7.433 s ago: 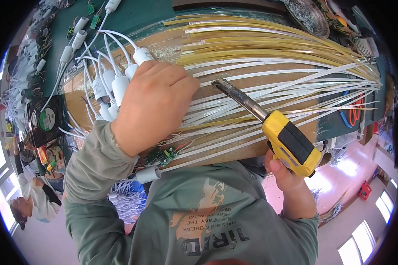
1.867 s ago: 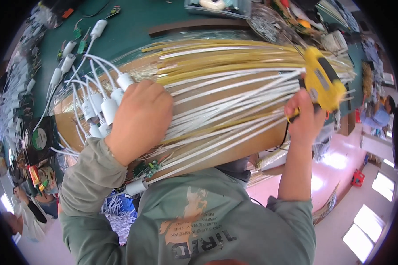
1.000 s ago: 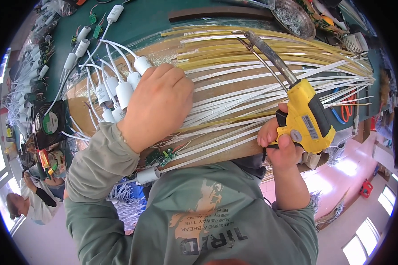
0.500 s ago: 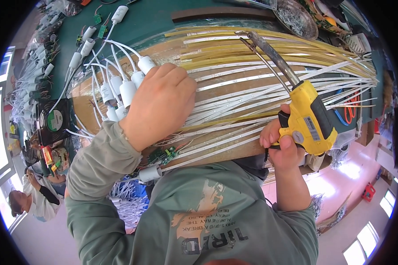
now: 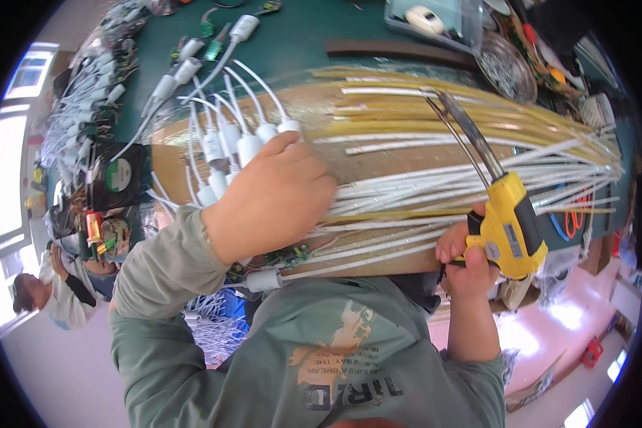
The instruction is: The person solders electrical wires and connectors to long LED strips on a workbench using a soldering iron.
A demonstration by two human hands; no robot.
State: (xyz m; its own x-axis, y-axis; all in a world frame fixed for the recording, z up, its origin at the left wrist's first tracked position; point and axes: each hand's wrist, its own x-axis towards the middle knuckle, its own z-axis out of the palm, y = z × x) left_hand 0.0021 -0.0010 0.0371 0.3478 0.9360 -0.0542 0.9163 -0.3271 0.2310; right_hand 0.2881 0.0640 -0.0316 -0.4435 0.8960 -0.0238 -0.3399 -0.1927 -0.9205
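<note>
My right hand [image 5: 471,260] grips the yellow-and-black handle of a soldering gun [image 5: 510,228]. Its long metal barrel and thin solder-feed tube point up and left over the strips, the tip apart from my left hand. My left hand [image 5: 274,196] is closed, back of the hand up, beside a cluster of white plastic cylinders with cables [image 5: 250,148]. The fingertips are hidden beneath it, so what they pinch cannot be made out. White LED strips [image 5: 399,189] fan out to the right from under this hand. Small green circuit boards [image 5: 292,255] lie by its wrist.
Yellow-backed strips [image 5: 421,107] lie across the far part of the brown board [image 5: 364,160]. A black fan [image 5: 118,178] stands at left, a metal dish [image 5: 506,68] and a clear bin [image 5: 446,28] at the back right. Another person [image 5: 53,285] sits at far left.
The whole view has shifted, with the bench further right in the picture. Against the strips, the soldering gun's tip and my left hand have both come slightly nearer to me.
</note>
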